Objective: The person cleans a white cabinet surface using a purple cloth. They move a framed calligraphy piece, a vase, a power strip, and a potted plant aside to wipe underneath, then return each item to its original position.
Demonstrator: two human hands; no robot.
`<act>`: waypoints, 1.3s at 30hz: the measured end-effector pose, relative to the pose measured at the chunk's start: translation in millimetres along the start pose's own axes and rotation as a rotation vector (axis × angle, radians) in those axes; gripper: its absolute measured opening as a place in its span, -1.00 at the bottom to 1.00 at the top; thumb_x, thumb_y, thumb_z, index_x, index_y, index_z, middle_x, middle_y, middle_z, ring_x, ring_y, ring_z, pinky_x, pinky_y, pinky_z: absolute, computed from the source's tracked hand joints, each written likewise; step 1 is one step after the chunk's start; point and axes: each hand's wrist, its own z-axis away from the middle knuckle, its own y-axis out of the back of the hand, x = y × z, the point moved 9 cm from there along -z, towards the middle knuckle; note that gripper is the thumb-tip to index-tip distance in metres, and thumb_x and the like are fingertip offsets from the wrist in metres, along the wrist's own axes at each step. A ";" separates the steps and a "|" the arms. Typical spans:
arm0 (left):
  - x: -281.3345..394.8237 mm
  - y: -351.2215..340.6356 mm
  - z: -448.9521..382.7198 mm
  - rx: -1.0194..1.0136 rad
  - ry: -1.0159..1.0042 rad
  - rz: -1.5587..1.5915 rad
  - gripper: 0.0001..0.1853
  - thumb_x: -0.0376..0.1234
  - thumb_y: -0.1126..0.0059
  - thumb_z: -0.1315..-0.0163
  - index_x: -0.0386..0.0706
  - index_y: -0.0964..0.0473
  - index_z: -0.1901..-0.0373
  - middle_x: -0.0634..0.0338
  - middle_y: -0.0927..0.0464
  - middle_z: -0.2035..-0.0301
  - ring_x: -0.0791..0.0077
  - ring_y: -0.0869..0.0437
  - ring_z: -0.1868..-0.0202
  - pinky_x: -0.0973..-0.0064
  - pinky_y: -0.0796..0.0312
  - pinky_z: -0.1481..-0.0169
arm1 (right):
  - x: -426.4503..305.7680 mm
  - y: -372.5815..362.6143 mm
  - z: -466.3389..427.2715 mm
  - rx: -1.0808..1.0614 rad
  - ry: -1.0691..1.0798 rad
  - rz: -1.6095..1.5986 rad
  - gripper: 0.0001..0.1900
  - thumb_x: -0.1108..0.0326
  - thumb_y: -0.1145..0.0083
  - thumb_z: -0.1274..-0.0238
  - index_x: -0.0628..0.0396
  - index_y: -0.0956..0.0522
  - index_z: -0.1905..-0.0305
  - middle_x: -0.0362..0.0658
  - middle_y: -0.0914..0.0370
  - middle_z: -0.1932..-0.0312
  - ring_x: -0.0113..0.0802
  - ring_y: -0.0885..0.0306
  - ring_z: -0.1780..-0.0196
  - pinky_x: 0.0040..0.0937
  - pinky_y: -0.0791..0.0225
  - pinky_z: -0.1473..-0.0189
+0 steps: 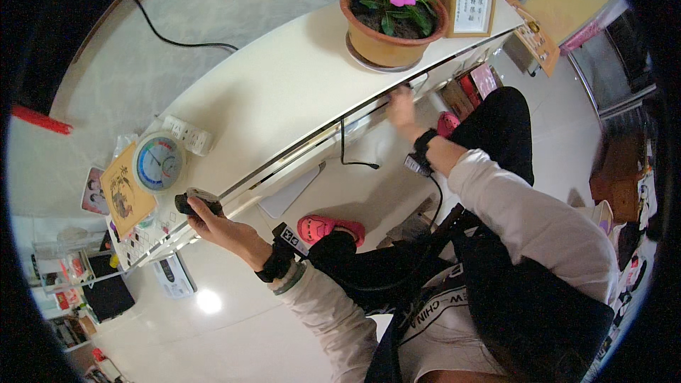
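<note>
My left hand (231, 231) grips a small black object (183, 205) with a greyish side, at the left end of the white cabinet top (276, 85). Its exact kind is not clear. Beside it stand a round dial thermo-hygrometer (158, 162) and a tan card with a drawing (127, 191). My right hand (401, 109) is blurred by motion. It is at the cabinet's front edge, below a potted plant (391, 26) with pink flowers. The fingertips reach under that edge, so I cannot tell whether they hold anything.
A white power strip (187, 135) lies behind the dial. A wooden frame (471, 0) with writing stands right of the plant. One black cable (343, 143) hangs from the cabinet front. On the floor are a bathroom scale (174, 276) and my pink slipper (314, 229).
</note>
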 end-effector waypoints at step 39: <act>-54.9 -238.0 95.7 -0.633 -0.543 -0.675 -0.40 -0.21 -0.34 -0.15 -0.36 -0.35 -0.12 -0.08 -0.49 0.11 0.14 -0.56 0.14 0.31 -0.44 0.09 | -61.5 16.8 70.1 -0.068 0.483 -0.476 -0.49 0.54 -0.05 -0.02 0.13 -0.46 -0.18 0.01 -0.40 -0.14 -0.01 -0.38 -0.13 -0.20 -0.30 -0.19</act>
